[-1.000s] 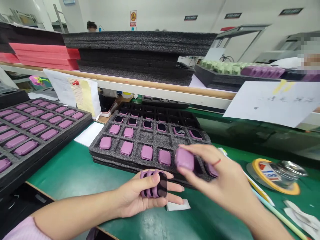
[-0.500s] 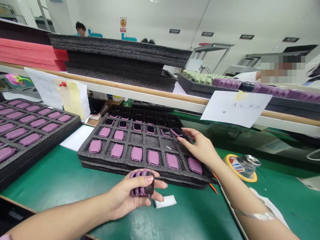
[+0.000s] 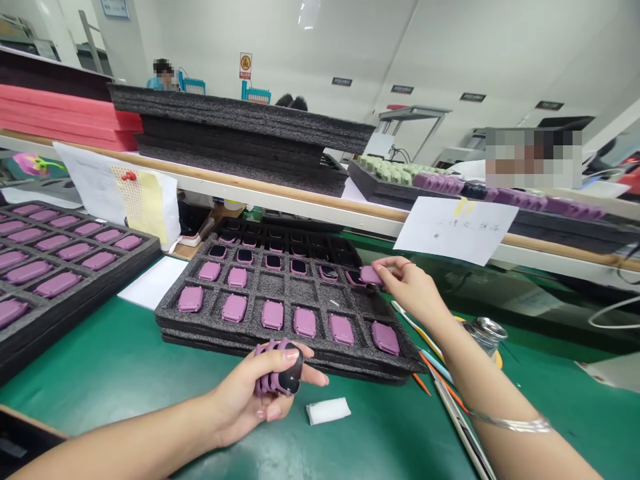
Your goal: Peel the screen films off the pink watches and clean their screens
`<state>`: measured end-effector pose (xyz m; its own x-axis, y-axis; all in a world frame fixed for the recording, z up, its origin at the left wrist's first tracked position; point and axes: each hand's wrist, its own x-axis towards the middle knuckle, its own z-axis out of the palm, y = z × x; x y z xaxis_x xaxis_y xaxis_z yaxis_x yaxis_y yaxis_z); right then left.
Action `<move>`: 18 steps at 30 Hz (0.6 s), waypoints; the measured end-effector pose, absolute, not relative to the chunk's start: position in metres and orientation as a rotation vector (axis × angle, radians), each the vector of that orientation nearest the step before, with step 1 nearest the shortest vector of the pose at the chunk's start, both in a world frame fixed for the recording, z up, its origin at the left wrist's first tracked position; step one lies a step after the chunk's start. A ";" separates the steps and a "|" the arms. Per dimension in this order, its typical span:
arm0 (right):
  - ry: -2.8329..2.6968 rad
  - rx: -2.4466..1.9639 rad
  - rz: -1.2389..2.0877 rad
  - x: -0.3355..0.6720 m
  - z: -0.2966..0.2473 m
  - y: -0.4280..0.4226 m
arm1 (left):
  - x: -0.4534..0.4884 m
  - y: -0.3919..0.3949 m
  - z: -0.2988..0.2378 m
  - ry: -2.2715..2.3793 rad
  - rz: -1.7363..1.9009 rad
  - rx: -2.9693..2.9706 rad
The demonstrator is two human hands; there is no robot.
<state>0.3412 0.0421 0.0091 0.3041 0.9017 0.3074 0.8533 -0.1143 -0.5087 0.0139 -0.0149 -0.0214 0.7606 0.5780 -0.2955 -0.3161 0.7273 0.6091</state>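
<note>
My left hand is closed around a small stack of purple smartwatch cases, the end one turned with its dark glossy face outward. My right hand pinches a single purple watch case by its edge, plain side up, at the right side of the black foam tray. Just left of it, a dark-faced watch sits at a tray slot, partly overlapped by the held case. Purple cases lie plain side up along the tray's front row, with dark-faced watches in a row behind.
Another foam tray of purple cases lies left. A folded white cloth rests before the tray. Beneath my right forearm are brushes, an orange stick and a glass jar. A shelf edge crosses behind; people are beyond.
My right hand has shifted slightly right, and a case with its purple side up now shows in its fingers. A tilted dark-faced watch was at the fingertips before. The left fingers have curled in.
</note>
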 end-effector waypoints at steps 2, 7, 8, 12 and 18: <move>-1.626 -1.929 0.219 0.344 0.010 0.034 | 0.015 -0.016 -0.020 0.499 0.522 0.543; -1.710 -1.770 0.286 0.335 0.007 0.026 | 0.019 -0.017 -0.021 0.486 0.523 0.474; -1.679 -1.747 0.246 0.330 0.009 0.025 | 0.019 -0.017 -0.021 0.490 0.516 0.456; -1.582 -1.622 0.155 0.286 0.023 0.002 | 0.022 -0.015 -0.022 0.481 0.490 0.422; -2.091 -1.007 0.219 0.199 0.026 -0.053 | 0.022 -0.015 -0.023 0.391 0.503 0.448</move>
<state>0.1994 -0.0528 0.0263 -0.3743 0.7225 0.5814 0.5862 0.6701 -0.4553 0.0218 -0.0147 -0.0226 0.8069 0.5371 -0.2458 -0.3706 0.7844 0.4974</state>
